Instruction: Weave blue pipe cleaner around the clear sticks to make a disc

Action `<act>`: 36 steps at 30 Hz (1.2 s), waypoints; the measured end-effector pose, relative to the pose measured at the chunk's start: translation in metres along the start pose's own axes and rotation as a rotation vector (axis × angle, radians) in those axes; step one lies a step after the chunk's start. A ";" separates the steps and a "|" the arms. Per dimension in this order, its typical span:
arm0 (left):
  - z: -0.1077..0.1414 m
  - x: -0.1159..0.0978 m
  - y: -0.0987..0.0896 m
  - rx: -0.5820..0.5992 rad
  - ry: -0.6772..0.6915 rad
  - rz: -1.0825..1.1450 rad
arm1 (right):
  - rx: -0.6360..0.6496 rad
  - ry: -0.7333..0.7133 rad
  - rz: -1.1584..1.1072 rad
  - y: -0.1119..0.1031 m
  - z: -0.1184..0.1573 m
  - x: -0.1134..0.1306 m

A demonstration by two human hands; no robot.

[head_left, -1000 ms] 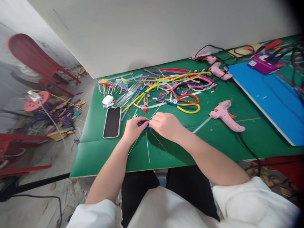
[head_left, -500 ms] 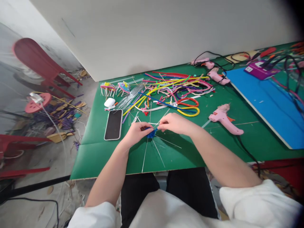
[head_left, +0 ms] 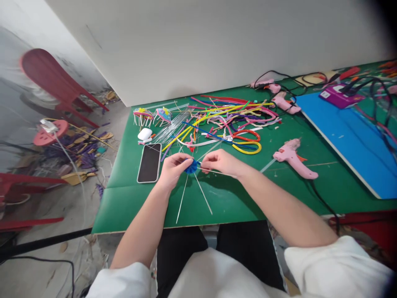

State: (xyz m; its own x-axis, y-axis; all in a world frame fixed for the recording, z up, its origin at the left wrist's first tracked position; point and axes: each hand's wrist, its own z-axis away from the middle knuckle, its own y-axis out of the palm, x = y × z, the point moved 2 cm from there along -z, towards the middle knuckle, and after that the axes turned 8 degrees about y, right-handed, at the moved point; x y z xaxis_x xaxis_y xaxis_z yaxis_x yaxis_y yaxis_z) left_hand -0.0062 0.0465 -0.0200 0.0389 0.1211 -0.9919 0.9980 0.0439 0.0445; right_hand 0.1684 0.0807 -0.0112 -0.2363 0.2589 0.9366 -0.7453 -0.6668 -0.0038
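My left hand (head_left: 175,167) is closed on the edge of a small round blue piece (head_left: 191,167), which looks wound from pipe cleaner. Thin pale wires (head_left: 203,193) stick out from it like spokes, several toward me and others past my fingers. On its right side, my right hand (head_left: 216,162) is pinched at a short blue end of pipe cleaner (head_left: 199,164). One wire passes under or along the right fingers. Both hands are just above the green table. Part of the round piece is hidden behind my left thumb.
A phone (head_left: 149,163) and a white case (head_left: 144,133) lie left. Behind are colourful pipe cleaners (head_left: 214,118), scissors (head_left: 246,140), a bundle of clear wires (head_left: 173,126) and two small decorated pieces (head_left: 163,114). A pink glue gun (head_left: 294,159) and a blue board (head_left: 347,145) lie right.
The blue round piece has turned and shifted slightly left, so its flat face shows more. The spokes point in different directions. Both hands moved slightly with it and keep their pinch.
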 end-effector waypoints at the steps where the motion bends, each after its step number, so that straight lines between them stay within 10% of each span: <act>1: -0.001 0.002 -0.001 -0.054 0.023 0.004 | -0.062 -0.037 0.018 0.004 0.000 -0.003; 15: -0.002 0.002 0.003 -0.167 0.126 -0.227 | -0.457 -0.222 0.008 0.019 0.000 -0.006; 36: -0.001 0.008 0.010 -0.035 0.035 -0.144 | -0.407 -0.159 -0.022 0.016 -0.003 -0.008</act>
State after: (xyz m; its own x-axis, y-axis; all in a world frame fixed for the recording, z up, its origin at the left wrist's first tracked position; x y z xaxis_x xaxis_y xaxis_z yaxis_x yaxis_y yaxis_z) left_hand 0.0044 0.0489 -0.0272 -0.1071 0.1458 -0.9835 0.9908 0.0978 -0.0934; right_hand 0.1569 0.0701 -0.0198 -0.1430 0.1379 0.9801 -0.9416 -0.3240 -0.0918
